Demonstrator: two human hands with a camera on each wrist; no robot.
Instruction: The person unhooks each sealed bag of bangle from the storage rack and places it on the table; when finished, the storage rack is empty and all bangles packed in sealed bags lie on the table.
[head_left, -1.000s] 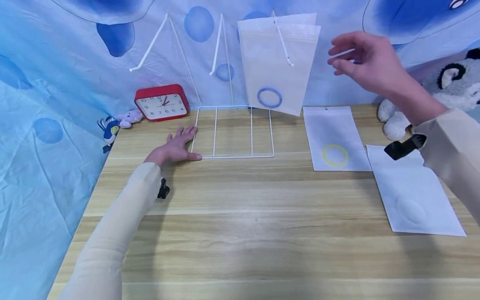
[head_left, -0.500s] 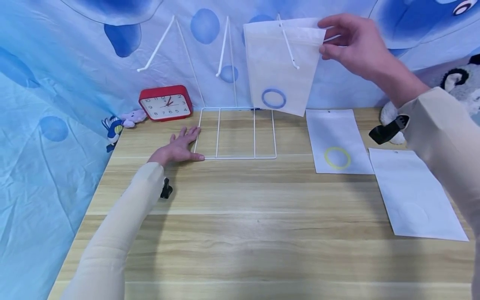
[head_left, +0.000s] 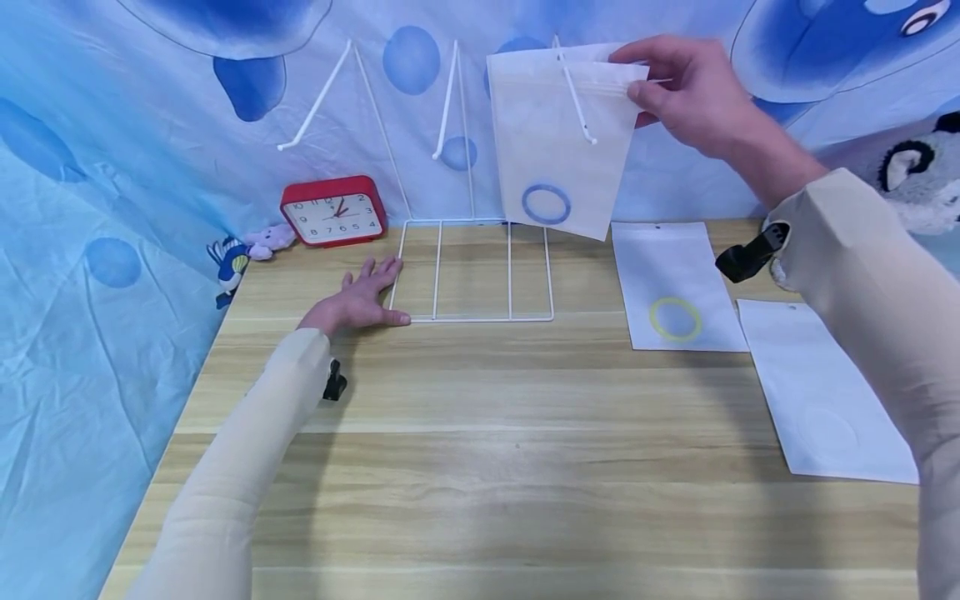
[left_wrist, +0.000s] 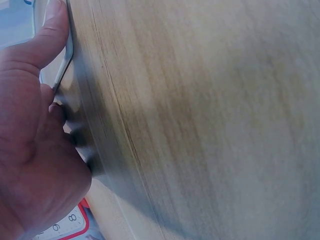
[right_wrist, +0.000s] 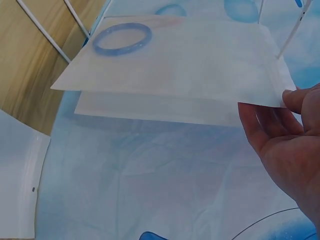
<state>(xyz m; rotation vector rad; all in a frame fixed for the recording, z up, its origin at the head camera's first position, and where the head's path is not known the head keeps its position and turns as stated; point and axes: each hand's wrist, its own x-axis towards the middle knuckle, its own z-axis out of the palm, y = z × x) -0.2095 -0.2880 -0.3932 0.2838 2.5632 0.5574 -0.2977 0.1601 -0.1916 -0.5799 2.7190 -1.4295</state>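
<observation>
Blue backdrop [right_wrist: 140, 175]: rear pouch [right_wrist: 160, 107] shows btm corner (R-wrist cam only).

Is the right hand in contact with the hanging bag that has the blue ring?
Touching. The right wrist view shows the right hand pinching the blue-ring bag near an upper corner, with its thumb over the edge.

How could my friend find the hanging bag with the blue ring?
On the wooden table, find the white wire rack. Look to its rightmost hook, where the right hand pinches a pale bag near its top. That front bag shows a blue ring; the nearest bag lying flat shows a yellow one.
</observation>
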